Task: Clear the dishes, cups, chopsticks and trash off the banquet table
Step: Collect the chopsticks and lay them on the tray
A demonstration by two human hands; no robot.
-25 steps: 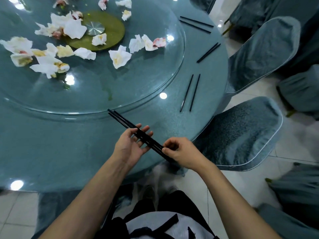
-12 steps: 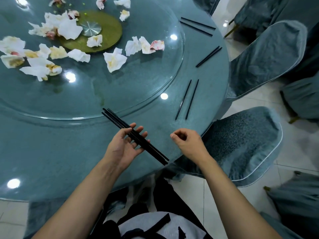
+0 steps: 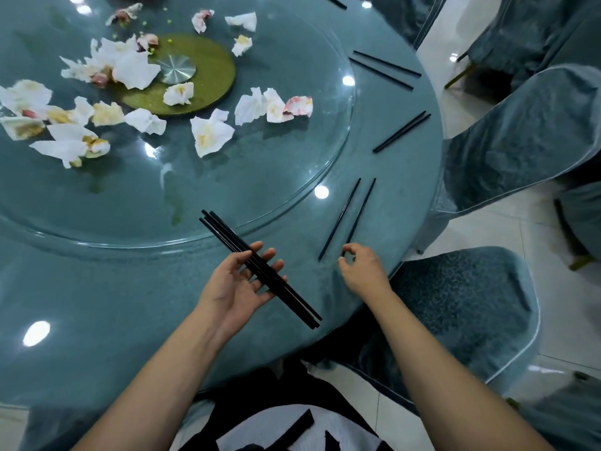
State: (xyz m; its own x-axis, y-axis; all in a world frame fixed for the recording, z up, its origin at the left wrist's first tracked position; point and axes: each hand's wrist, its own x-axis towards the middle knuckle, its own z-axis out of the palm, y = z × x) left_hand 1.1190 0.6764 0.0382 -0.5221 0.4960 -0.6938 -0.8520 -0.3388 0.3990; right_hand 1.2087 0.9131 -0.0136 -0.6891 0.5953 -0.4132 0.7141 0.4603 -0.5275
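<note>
Left hand (image 3: 242,281) palm-up, fingers nearly straight, cradling a bundle of black chopsticks (image 3: 260,268) laid across the fingers; thumb side barely curled, so carried rather than clamped. Bundle juts past the fingertips toward the glass turntable (image 3: 292,196) and back past the heel of the palm over the table edge. Right hand (image 3: 364,266) just beside the near tips of the next pair of chopsticks (image 3: 348,216), thumb and forefinger curled toward each other; whether anything is pinched yet, cannot tell. Pair lies flat on the table (image 3: 81,304), running away from the right fingertips, the two sticks slightly apart. Best handled by sweeping both near tips together first, then pinching both at once and lifting the ends off the slick surface before sliding fingers under. Worth transferring straight across into the left palm, parallel to the bundle, and closing the left thumb over to stop rolling. Risk: loose bundle tipping off the open fingers while attention goes right. Two more pairs further beyond the right hand; crumpled napkins (image 3: 211,135) well ahead of the left, not yet touched.
</note>
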